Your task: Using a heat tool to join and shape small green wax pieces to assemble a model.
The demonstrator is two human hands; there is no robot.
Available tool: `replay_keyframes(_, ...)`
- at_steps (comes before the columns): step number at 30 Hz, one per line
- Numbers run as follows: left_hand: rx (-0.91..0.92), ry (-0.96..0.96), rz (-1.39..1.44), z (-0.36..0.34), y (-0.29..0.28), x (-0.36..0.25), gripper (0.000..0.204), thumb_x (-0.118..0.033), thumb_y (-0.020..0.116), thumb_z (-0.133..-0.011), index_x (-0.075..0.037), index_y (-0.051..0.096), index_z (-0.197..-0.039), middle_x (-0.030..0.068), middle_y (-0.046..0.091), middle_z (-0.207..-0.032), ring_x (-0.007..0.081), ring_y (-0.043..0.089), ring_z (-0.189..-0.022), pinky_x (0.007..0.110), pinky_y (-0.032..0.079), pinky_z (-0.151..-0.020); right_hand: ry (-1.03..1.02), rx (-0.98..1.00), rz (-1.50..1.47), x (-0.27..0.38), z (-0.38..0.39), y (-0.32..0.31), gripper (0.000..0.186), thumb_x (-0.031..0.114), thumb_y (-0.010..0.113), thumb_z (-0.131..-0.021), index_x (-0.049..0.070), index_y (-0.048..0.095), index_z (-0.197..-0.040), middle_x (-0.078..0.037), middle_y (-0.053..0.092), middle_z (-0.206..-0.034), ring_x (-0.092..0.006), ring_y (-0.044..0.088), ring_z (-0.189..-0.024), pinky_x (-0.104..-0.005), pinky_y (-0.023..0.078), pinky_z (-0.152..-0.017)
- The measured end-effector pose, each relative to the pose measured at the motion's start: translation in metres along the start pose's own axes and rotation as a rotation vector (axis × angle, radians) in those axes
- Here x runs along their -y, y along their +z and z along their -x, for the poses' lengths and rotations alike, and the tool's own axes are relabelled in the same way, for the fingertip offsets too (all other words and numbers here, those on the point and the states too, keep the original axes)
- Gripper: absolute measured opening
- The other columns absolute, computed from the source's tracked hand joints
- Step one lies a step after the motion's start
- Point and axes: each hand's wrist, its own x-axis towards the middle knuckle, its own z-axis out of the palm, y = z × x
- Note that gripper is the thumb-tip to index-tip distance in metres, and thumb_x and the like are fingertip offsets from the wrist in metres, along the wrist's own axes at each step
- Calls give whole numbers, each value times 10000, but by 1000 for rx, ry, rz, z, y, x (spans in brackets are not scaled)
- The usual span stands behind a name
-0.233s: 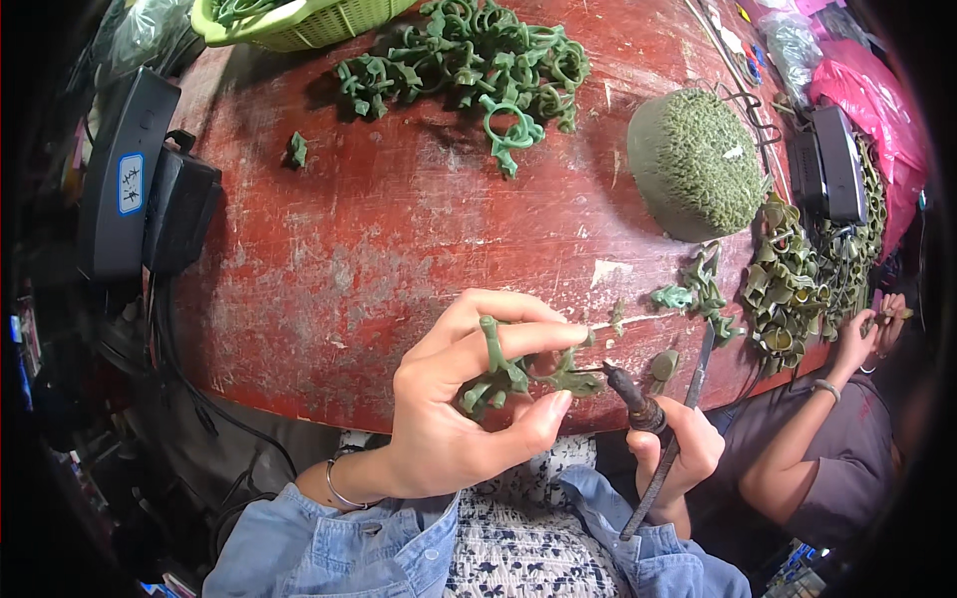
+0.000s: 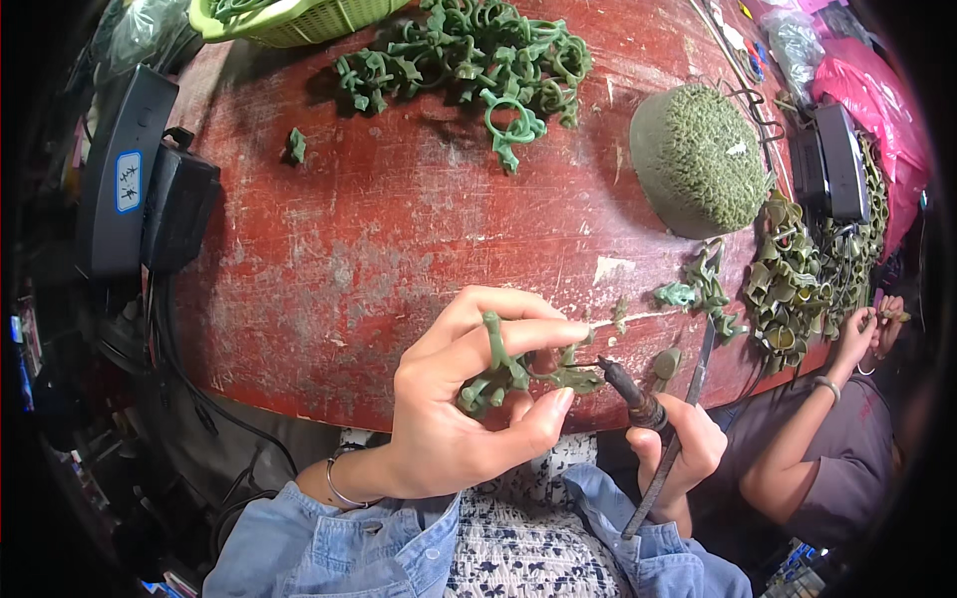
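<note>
My left hand (image 2: 454,399) is closed around a branching green wax-like piece (image 2: 498,374), its fingers and thumb bent about it near the table's front edge. In my right hand (image 2: 688,448) is a dark pen-shaped hot-tip tool (image 2: 630,392) with a thin needle tip. That tip points left and lies at the right end of the piece; whether it touches cannot be told. A long flat metal strip, like a file or blade (image 2: 688,419), also runs through the right hand, slanting up past the knuckles. My palm hides part of the piece.
On the red worn table (image 2: 329,269) a pile of green ring-shaped pieces (image 2: 478,60) sits at the back, beside a yellow-green basket (image 2: 319,25). A round block with a crumbly top (image 2: 698,164) stands right, near olive pieces (image 2: 788,279). At far right is another person's hand (image 2: 857,334).
The pen-shaped tool's tip has shifted very slightly up and to the left. Both hands keep the same grip, and the left hand is nearly still.
</note>
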Motion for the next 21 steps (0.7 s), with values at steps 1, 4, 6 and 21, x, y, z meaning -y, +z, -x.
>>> replay_keyframes(1,4,0,-10,0,-1,0,323,21,605,-658,12,614,-980,116,510,-1023,134,526,-835,260,441,-720,0,3,3,0,0,0,424,355,750,-650,-6,601,-815,-100,548,-594,-223,566,-502,-272,437,-464)
replay_keyframes(4,20,-3,-20,-1,-2,-3,315,3,603,-663,8,617,-977,115,512,-1021,142,523,-854,271,439,-736,5,16,7,1,-1,-1,431,360,753,-641,-6,601,-810,-95,544,-590,-221,559,-492,-270,430,-459)
replay_keyframes(6,25,0,-22,-2,-2,-3,312,-4,602,-665,7,618,-976,116,512,-1019,144,521,-858,273,438,-737,5,17,5,0,-1,-1,432,363,754,-637,-5,602,-807,-92,542,-588,-219,556,-489,-268,427,-457)
replay_keyframes(21,37,-16,6,-1,-4,-4,302,-48,597,-684,7,616,-980,114,511,-1021,142,513,-847,279,428,-745,6,24,-4,-1,-1,-2,436,360,761,-617,-4,604,-796,-91,545,-587,-215,555,-486,-266,426,-455)
